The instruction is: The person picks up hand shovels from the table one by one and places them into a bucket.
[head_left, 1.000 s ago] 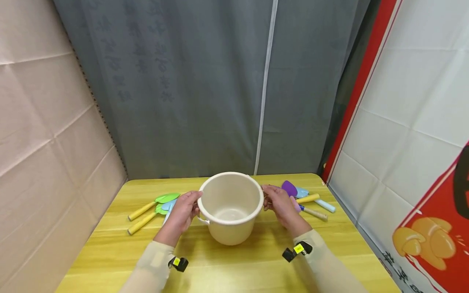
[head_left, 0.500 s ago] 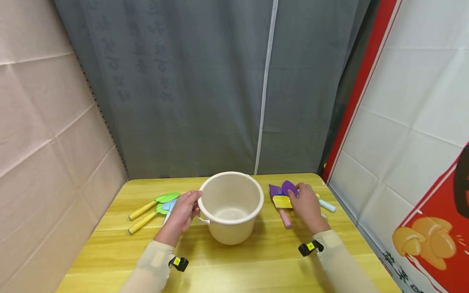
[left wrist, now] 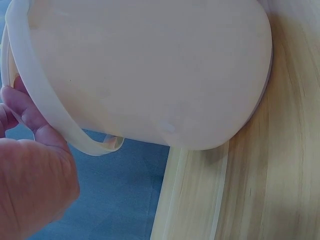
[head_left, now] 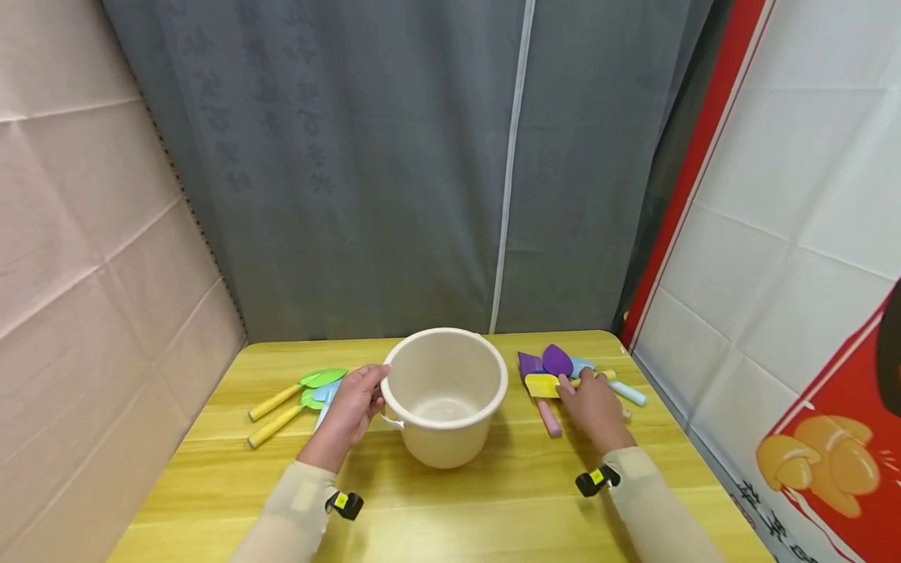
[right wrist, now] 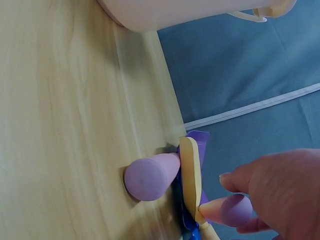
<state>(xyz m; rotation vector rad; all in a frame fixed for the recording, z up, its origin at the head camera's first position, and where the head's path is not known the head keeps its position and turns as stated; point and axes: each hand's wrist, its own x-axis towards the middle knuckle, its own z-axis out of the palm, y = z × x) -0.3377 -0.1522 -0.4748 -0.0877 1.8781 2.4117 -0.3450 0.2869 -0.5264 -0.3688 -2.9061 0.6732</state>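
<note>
A cream bucket (head_left: 443,450) stands upright mid-table. My left hand (head_left: 352,414) holds its left side, fingers at the rim (left wrist: 50,110) beside the side lug. At the right, my right hand (head_left: 597,407) is down among a heap of small shovel-like tools with coloured blades and handles. Close to it are a purple pointed blade (head_left: 557,360), a yellow blade (head_left: 542,386) and a purple flared blade (head_left: 529,363). In the right wrist view, a pinkish-purple handle end (right wrist: 236,210) shows between thumb and fingers; I cannot tell whether they grip it.
Left of the bucket lie green-bladed shovels with yellow handles (head_left: 274,428) and a light-blue tool (head_left: 325,393). A light-blue handle (head_left: 629,392) juts from the right heap. Behind the wooden table (head_left: 436,524) hangs a grey curtain (head_left: 352,195); white sheeting (head_left: 774,195) flanks the right.
My right hand has left the bucket's right rim and gone right to the tool heap, then shifted slightly lower there. The left hand and bucket have stayed in place.
</note>
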